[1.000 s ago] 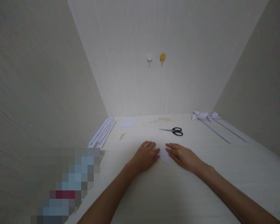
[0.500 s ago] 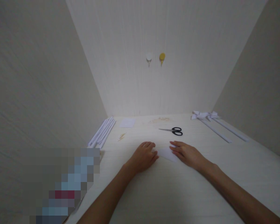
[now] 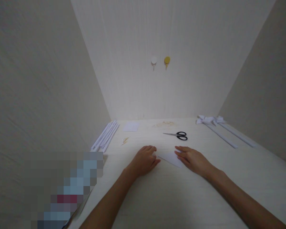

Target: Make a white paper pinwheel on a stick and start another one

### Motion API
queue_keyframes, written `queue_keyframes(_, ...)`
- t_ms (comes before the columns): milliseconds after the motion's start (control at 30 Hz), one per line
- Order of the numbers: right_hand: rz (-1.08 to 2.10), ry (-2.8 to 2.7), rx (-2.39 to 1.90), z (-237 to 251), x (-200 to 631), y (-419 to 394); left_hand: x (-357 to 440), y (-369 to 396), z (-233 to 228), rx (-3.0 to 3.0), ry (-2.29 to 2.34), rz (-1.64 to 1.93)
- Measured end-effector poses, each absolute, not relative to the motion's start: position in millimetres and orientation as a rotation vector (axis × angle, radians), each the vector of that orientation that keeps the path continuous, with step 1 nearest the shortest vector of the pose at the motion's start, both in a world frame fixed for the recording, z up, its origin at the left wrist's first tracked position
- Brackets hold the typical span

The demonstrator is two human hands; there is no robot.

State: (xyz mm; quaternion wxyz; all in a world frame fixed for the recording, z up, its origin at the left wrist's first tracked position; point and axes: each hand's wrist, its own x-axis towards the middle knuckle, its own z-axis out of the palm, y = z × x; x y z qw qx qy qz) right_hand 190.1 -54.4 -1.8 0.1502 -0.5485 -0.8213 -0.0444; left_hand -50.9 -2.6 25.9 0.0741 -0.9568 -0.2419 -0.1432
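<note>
A small white folded paper (image 3: 169,157), triangular in outline, lies flat on the pale table (image 3: 171,197) between my hands. My left hand (image 3: 144,160) rests palm down with its fingertips at the paper's left corner. My right hand (image 3: 192,159) lies flat with its fingertips pressing the paper's right edge. Neither hand lifts the paper off the table.
Black-handled scissors (image 3: 178,135) lie just beyond the paper. Several rolled white paper sticks (image 3: 105,136) lie at the far left, a white paper square (image 3: 131,126) behind them. Paper pinwheels on sticks (image 3: 214,124) lie far right. Two hooks (image 3: 160,61) hang on the back wall.
My hands have drawn apart, the right one sliding rightward along the paper. More of the folded paper now shows between them.
</note>
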Motion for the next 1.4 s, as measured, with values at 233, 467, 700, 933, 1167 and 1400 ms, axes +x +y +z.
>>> queue_keyframes(233,-0.294,-2.377,-1.556,6.0,166.6,-62.7,-36.5,-12.2,19.8,-2.927,-0.677,-0.498)
queue_keyframes(467,-0.201,-2.409,-1.473,9.1,147.0,-68.6,-27.4,-14.6,14.4,-3.023,-0.767,-0.427)
queue_keyframes(700,-0.127,-2.4,-1.413,9.7,154.1,-63.5,-29.2,-12.0,13.2,-3.063,-0.777,-0.363)
queue_keyframes(933,-0.085,-2.414,-1.372,6.4,163.4,-60.2,-31.9,-9.8,9.0,-2.995,-0.886,-0.331)
queue_keyframes(1167,-0.079,-2.433,-1.371,10.9,171.1,-63.3,-36.9,-4.9,10.1,-3.002,-0.92,-0.279)
queue_keyframes(1400,-0.082,-2.48,-1.365,14.0,174.9,-64.5,-42.9,0.6,11.0,-3.031,-0.908,-0.269)
